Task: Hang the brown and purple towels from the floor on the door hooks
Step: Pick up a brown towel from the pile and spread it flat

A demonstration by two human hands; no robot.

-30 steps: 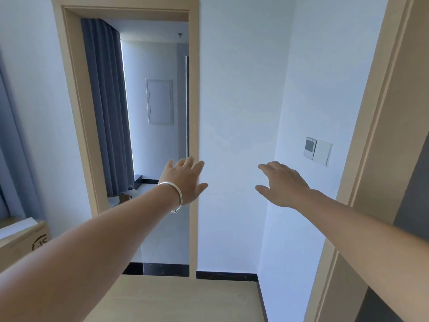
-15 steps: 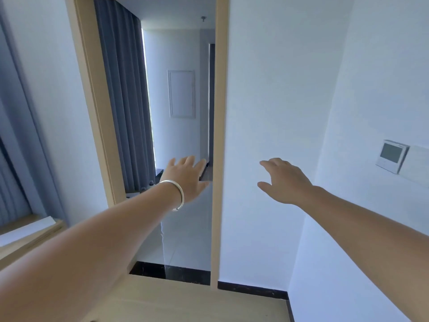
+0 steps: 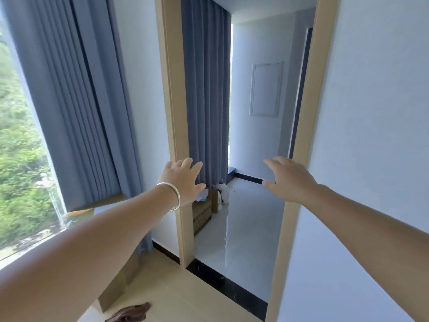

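A big window point(image 3: 21, 159) is on the far left, with green trees outside. Next to it hang blue-grey curtains point(image 3: 76, 101). Low down on the wooden floor point(image 3: 185, 296) lies the brown towel point(image 3: 132, 313), crumpled, at the bottom edge of the view, under the left arm. No purple towel can be seen.

The left hand point(image 3: 183, 180) is held out in the air with a silver bracelet point(image 3: 173, 196) on its wrist. Its fingers point(image 3: 185, 162) are straight and spread, and they hold nothing. Behind it is a light wooden door frame point(image 3: 173, 89). Through the doorway there is another curtain, a cardboard box point(image 3: 202, 214) on a shiny white floor, and a small white toy point(image 3: 222, 191) beside the box.

The right hand point(image 3: 290, 180) is also held out in the air. Its fingers point(image 3: 270, 161) are loose and a little bent, and hold nothing. On the far right is a plain white wall point(image 3: 371, 135).
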